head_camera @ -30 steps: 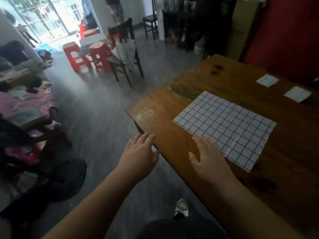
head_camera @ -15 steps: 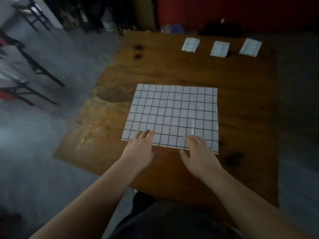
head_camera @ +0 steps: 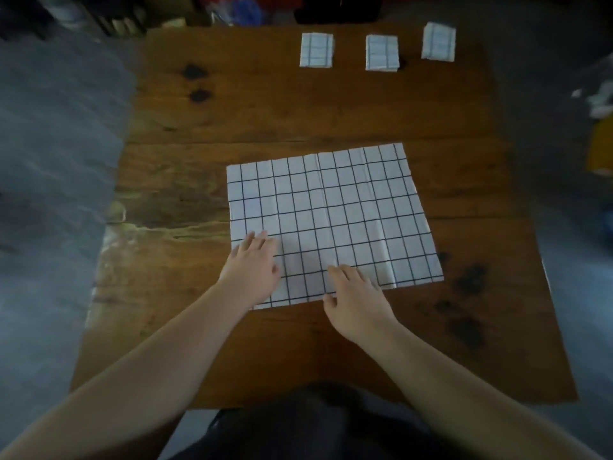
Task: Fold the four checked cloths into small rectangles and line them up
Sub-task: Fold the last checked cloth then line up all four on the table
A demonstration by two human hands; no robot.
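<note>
Three folded cloths (head_camera: pixel 381 53) beyond | left hand (head_camera: pixel 252 267), right hand (head_camera: pixel 356 297) on spread cloth (head_camera: pixel 331 210)

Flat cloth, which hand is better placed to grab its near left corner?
Left. The left hand lies on the cloth right by that corner; the right hand rests at the middle of its near edge.

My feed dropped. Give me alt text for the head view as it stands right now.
The left hand and right hand rest on the near edge of an unfolded checked cloth on a wooden table. Three folded cloths sit in a row along the far edge.
</note>
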